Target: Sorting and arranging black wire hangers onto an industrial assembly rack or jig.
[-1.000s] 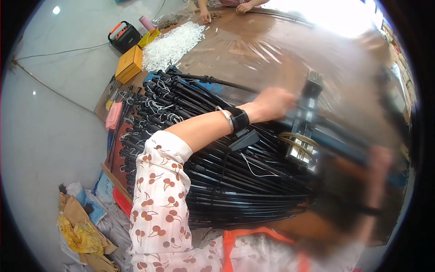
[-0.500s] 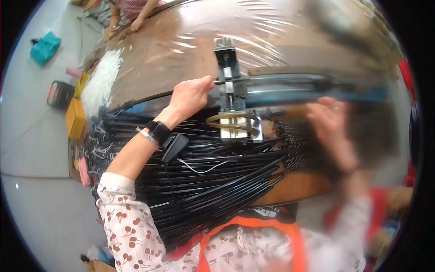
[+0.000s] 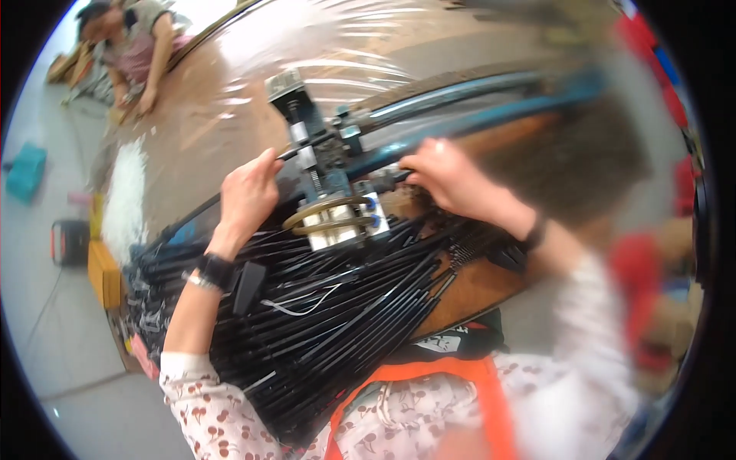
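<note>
My left hand (image 3: pixel 249 192) is closed in a pinch on a thin black rod (image 3: pixel 290 153), whose tip end lies across a metal clamping fixture (image 3: pixel 307 157). The rod's other end runs down to the left, over a large pile of similar black rods (image 3: pixel 330 307). My right hand (image 3: pixel 452 184), somewhat blurred, has its fingers closed at a dark cylindrical part (image 3: pixel 391 181) on the fixture's right side. Two yellowish tubes (image 3: pixel 330 205) loop over the silver block at the fixture's near end.
Long grey and blue tubes (image 3: pixel 460 126) stretch right from the fixture. White pieces (image 3: pixel 126 188) are heaped at the table's left, near a yellow box (image 3: pixel 104 274). A black device (image 3: pixel 249 287) with a white cable rests on the rods. Another person (image 3: pixel 138 54) sits far left.
My right hand has come in from the right to the fixture's side, its fingers closing there. My left hand keeps its pinch on the rod. The view has turned, shifting the fixture left.
</note>
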Motion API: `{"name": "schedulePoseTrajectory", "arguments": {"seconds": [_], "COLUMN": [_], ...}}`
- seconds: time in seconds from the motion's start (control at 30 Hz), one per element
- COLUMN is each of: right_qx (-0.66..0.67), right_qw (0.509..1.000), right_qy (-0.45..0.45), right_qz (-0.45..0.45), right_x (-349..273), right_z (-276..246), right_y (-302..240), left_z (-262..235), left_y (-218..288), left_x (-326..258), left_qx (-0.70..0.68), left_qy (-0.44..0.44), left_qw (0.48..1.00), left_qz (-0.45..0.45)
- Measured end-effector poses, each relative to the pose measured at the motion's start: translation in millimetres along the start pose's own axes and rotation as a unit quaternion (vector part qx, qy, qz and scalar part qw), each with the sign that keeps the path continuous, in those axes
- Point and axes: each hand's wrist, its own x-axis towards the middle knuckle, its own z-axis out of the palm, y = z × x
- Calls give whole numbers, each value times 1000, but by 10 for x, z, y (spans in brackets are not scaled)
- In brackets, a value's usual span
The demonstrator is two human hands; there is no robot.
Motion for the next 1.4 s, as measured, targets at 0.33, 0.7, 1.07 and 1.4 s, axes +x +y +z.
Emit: {"name": "schedulePoseTrajectory", "arguments": {"seconds": [0.33, 0.7, 1.07, 1.4], "right_qx": [-83, -182, 24, 133], "right_qw": [980, 935, 970, 957], "right_qy": [-162, -303, -196, -175], "right_qz": [80, -23, 139, 190], "right_x": [-116, -390, -246, -289], "right_z": [-546, -567, -518, -580], "right_y": [146, 66, -146, -86], "left_z": [-133, -335, -783, -875], "left_y": [-86, -1065, 538, 1156], "left_x": [111, -179, -603, -1051], "left_qx": [94, 223, -13, -10], "left_qy": [55, -24, -270, -206], "left_qw": [984, 970, 954, 971], "left_qz": [141, 94, 132, 120]}}
